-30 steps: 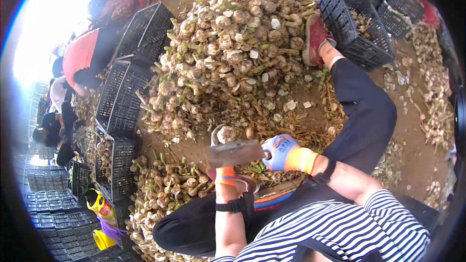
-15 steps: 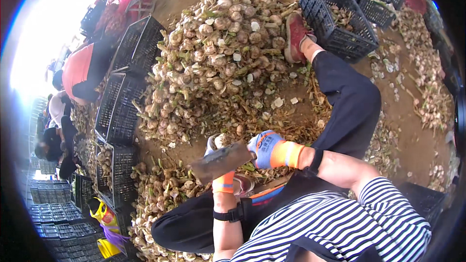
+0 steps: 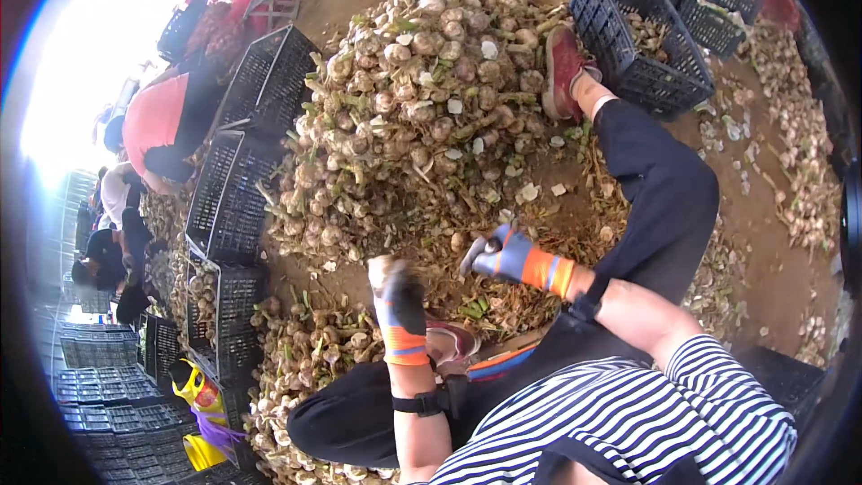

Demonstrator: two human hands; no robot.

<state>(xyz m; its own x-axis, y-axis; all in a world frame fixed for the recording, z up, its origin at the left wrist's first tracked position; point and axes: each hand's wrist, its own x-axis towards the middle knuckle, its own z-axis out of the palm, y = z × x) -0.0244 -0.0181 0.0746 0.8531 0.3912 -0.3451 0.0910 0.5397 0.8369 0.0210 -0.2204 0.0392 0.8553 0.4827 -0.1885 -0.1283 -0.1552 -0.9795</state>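
Observation:
My left hand (image 3: 401, 305), in a grey and orange glove, is closed round a pale garlic bulb (image 3: 384, 271); both are smeared by motion. To its right, my right hand (image 3: 514, 256), gloved in blue-grey and orange, is closed on the knife (image 3: 472, 253). Little of the broad dark blade shows, turned nearly edge-on. The hands are apart, above the ground between my legs. Beyond them rises a big heap of garlic bulbs (image 3: 422, 99) with stems attached. A second garlic pile (image 3: 310, 350) lies by my left knee.
Black plastic crates (image 3: 229, 189) stand in a row at the left, and a crate (image 3: 642, 45) holding some garlic sits by my red shoe (image 3: 563, 72). Cut stems and peelings (image 3: 539, 216) litter the soil. Other people (image 3: 157, 126) bend over at the far left.
My hands have drawn apart. The knife, which lay broad side up across the left hand, has swung away with my right hand. The garlic bulb has shifted left with my left hand.

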